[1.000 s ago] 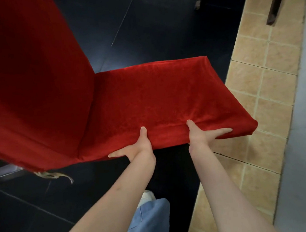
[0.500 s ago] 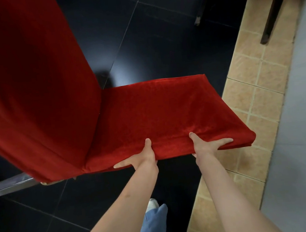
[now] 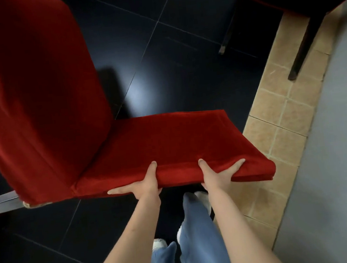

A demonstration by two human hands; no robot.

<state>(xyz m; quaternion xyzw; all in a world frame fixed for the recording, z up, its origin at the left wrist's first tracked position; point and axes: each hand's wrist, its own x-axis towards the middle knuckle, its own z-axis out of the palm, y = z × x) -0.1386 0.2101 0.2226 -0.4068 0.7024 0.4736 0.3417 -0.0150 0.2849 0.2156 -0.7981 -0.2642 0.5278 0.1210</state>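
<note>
left hand [image 3: 144, 184] and right hand [image 3: 218, 173] clamp the chair seat [image 3: 169, 140] front edge, thumbs on top, fingers probably hooked underneath (hidden); lift evenly, clear of the table leg [image 3: 301, 47] upper right.

From my remote seat, the whole view has swung down and back. The chair seat [image 3: 169, 144] and my left hand [image 3: 144, 184] and right hand [image 3: 216, 176] gripping its near edge now sit lower in the picture. The rounded top of the backrest [image 3: 34, 93] has come into view, and more of the dark floor [image 3: 161, 68] shows beyond it. The neighbouring chair's leg [image 3: 301, 47] reaches further in. Both jeans legs [image 3: 200, 225] and a second white shoe [image 3: 202, 196] now show below the seat.
</note>
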